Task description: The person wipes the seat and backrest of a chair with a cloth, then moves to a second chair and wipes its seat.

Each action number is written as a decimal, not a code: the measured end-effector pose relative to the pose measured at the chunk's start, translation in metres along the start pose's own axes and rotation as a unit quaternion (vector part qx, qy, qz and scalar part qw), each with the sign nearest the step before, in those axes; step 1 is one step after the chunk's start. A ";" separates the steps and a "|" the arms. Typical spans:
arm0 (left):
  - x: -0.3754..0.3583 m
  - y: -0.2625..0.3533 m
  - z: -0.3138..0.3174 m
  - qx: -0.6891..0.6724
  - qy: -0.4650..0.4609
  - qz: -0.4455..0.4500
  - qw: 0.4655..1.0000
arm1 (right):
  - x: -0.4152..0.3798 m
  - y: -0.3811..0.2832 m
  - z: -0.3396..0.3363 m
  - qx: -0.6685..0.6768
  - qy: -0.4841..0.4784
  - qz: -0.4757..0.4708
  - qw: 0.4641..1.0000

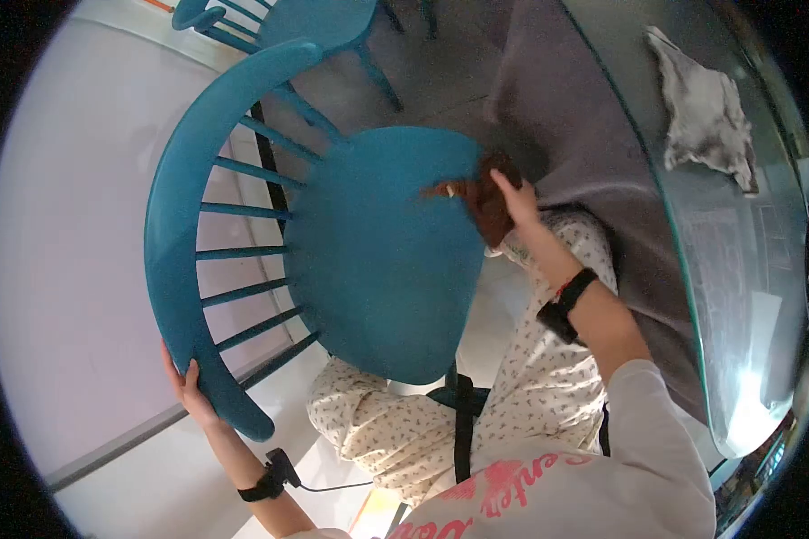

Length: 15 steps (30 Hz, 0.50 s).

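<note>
A blue wooden chair (382, 260) with a curved back rail (173, 242) and thin spindles stands in front of me. My left hand (189, 393) grips the lower end of that rail, thumb on the near face and fingers partly hidden behind it. At the right edge of the seat, my right hand (518, 199) holds a bunched dark brown cloth (492, 213). A thin reddish-brown end of the cloth reaches over the seat. The fingers under the cloth are hidden.
A glass-topped table (728, 269) with a grey cover (593, 135) runs along the right. On it lies a crumpled grey-white cloth (706, 108). Another blue chair (319, 22) stands at the top. A pale wall panel (81, 225) is close on the left.
</note>
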<state>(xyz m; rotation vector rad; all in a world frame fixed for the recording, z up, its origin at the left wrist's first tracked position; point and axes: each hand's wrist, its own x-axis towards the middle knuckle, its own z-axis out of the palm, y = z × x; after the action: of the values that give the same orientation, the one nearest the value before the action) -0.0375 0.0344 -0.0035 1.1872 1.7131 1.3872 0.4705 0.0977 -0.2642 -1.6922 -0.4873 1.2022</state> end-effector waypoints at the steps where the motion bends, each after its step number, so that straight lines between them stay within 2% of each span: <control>1: -0.002 0.002 -0.001 0.006 -0.006 -0.009 1.000 | 0.030 0.006 -0.001 -0.043 0.025 -0.031 0.998; 3: -0.003 0.004 0.000 0.001 0.007 -0.027 1.000 | 0.063 -0.014 0.005 -0.092 0.047 -0.062 0.993; 5: -0.003 0.001 -0.005 -0.004 0.020 -0.044 0.999 | 0.071 -0.060 0.005 -0.182 -0.072 -0.162 0.967; 6: -0.001 -0.003 -0.010 0.001 0.020 -0.037 0.999 | 0.073 -0.073 0.014 -0.187 -0.076 -0.162 0.966; 8: 0.000 -0.006 -0.016 0.005 0.019 -0.030 0.999 | 0.069 -0.096 0.040 -0.406 0.024 -0.181 0.895; 9: 0.001 -0.007 -0.017 -0.001 0.011 -0.024 1.000 | 0.053 -0.112 0.051 -0.453 0.032 -0.173 0.874; 10: 0.002 -0.008 -0.017 -0.006 0.002 -0.020 1.000 | 0.051 -0.111 0.058 -0.455 0.032 -0.172 0.873; 12: -0.001 -0.005 -0.012 -0.005 0.018 -0.033 0.999 | 0.049 -0.100 0.065 -0.529 0.111 -0.293 0.789; 13: -0.002 -0.002 -0.010 -0.003 0.033 -0.043 0.999 | 0.045 -0.093 0.064 -0.535 0.110 -0.341 0.766; 15: -0.003 0.001 -0.005 -0.008 0.032 -0.041 0.999 | 0.028 -0.090 0.069 -0.533 0.087 -0.352 0.765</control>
<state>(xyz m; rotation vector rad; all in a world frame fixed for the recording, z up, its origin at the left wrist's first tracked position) -0.0406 0.0292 -0.0015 1.0621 1.7709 1.4010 0.4397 0.1921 -0.2031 -2.1395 -1.7374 0.1138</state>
